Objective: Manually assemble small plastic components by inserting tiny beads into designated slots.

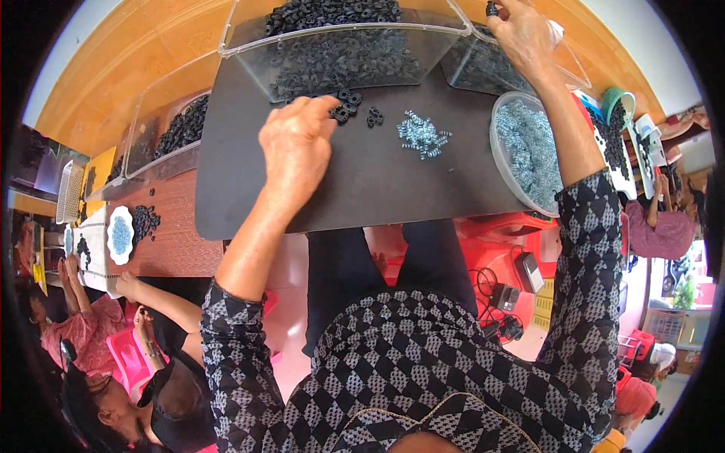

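The largest thing is a dark brown table with rounded corners (249,174). At its far side stands a big clear plastic bin (257,66), which contains many small black parts. To the right of it is a second clear bin (467,79), also with dark contents. At the right edge of the table there is a round translucent plastic tub (498,147), full of silvery-blue metal springs (529,155). The right hand (521,38) is above the second bin; its fingers are narrow and pinch one small black ribbed piece (492,8). The left hand (297,143) is over the table with bent fingers, and I cannot tell whether it holds something. A loose heap of springs (422,135) lies near the middle. Beside the left fingertips is a smaller heap of black parts (346,113), and just right of this, a tiny black cluster (374,116).
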Demonstrator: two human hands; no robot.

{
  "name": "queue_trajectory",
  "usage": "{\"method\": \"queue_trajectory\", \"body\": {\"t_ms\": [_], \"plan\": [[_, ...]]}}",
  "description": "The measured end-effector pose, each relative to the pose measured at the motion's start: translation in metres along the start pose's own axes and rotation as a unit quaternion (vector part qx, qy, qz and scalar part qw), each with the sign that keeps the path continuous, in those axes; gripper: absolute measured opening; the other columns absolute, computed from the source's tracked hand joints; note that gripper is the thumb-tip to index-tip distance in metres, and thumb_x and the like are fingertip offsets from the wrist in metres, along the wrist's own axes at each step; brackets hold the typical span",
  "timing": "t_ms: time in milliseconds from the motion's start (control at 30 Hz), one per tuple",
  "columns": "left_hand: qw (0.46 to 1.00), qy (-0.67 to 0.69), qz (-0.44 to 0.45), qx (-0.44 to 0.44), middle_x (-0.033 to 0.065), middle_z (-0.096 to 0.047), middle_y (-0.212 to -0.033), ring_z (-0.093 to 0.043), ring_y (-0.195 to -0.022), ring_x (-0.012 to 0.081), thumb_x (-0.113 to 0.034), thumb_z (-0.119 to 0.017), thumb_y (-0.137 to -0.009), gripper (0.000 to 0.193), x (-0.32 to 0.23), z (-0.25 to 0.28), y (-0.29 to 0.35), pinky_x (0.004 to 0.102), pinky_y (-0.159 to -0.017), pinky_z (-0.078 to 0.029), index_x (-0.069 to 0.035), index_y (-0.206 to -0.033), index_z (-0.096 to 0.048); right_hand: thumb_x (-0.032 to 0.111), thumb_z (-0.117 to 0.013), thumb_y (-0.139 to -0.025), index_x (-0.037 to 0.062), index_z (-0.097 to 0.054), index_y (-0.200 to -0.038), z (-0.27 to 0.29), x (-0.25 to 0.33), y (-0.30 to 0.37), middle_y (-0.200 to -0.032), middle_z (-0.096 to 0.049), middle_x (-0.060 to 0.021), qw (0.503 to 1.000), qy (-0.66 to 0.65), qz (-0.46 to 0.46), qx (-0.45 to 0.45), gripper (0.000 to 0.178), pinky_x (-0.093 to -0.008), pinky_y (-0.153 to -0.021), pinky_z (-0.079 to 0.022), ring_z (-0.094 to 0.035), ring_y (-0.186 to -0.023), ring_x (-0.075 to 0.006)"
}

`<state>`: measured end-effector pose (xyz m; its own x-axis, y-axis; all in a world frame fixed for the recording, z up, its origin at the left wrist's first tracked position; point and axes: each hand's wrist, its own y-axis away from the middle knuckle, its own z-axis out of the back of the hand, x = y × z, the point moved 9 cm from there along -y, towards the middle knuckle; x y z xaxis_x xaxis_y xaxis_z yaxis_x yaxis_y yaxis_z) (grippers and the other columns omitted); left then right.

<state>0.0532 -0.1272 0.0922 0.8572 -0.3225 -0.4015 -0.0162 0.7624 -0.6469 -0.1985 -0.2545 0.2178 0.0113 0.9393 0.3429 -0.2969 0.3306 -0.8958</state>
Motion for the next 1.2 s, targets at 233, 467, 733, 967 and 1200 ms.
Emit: {"method": "queue_trajectory", "body": {"t_ms": [233,467,733,967,1200], "plan": [[0.994,-0.033,0.108,0.01,0.0056,-0.062,-0.078,-0.06,-0.076,0.0263,-0.004,-0.065,-0.07,0.025,0.065,0.017,0.024,0.036,-0.073,-0.045,-0.013,-0.094,-0.068,0.014,-0.06,-0.069,-0.0047,-0.06,-0.091,-0.013,-0.017,0.013,-0.075,-0.061,-0.0247,0.861,0.501,-0.072,0.05,0.029,-0.0453,-0.068,-0.047,-0.059,-0.073,-0.0419],[0.992,-0.115,0.041,0.04,0.0056,-0.061,-0.08,-0.059,-0.082,0.0248,-0.011,-0.069,-0.07,0.025,0.063,0.01,0.032,0.0348,-0.075,-0.044,-0.013,-0.095,-0.068,0.007,-0.063,-0.073,0.0033,-0.063,-0.091,-0.06,0.055,0.033,-0.083,-0.061,-0.0115,0.908,0.41,0.055,0.062,0.018,-0.038,-0.071,-0.046,-0.056,-0.079,-0.0298],[0.983,-0.172,0.016,0.064,0.0068,-0.058,-0.075,-0.057,-0.077,0.0258,-0.02,-0.071,-0.07,0.019,0.056,-0.002,0.02,0.0365,-0.071,-0.04,-0.011,-0.085,-0.065,0.004,-0.067,-0.068,0.005,-0.063,-0.082,-0.102,0.062,0.081,-0.075,-0.059,-0.008,0.947,0.301,0.006,0.115,0.014,-0.0365,-0.066,-0.046,-0.055,-0.073,-0.0266],[0.984,-0.135,0.034,0.107,0.0081,-0.058,-0.075,-0.058,-0.08,0.0262,-0.015,-0.068,-0.07,0.015,0.048,0.003,0.023,0.038,-0.071,-0.039,-0.009,-0.082,-0.064,0.006,-0.065,-0.073,0.0052,-0.064,-0.077,-0.08,0.055,0.131,-0.071,-0.057,-0.0102,0.931,0.3,-0.125,0.163,0.005,-0.039,-0.064,-0.045,-0.055,-0.071,-0.0288],[0.986,-0.079,0.039,0.141,0.0068,-0.058,-0.076,-0.056,-0.075,0.0261,-0.007,-0.066,-0.071,0.019,0.047,-0.002,0.035,0.0358,-0.07,-0.043,-0.009,-0.09,-0.063,0.01,-0.072,-0.067,0.0053,-0.064,-0.077,-0.086,0.065,0.169,-0.069,-0.056,-0.0087,0.925,0.285,-0.19,0.167,0.014,-0.0379,-0.062,-0.044,-0.054,-0.07,-0.0272]]}}
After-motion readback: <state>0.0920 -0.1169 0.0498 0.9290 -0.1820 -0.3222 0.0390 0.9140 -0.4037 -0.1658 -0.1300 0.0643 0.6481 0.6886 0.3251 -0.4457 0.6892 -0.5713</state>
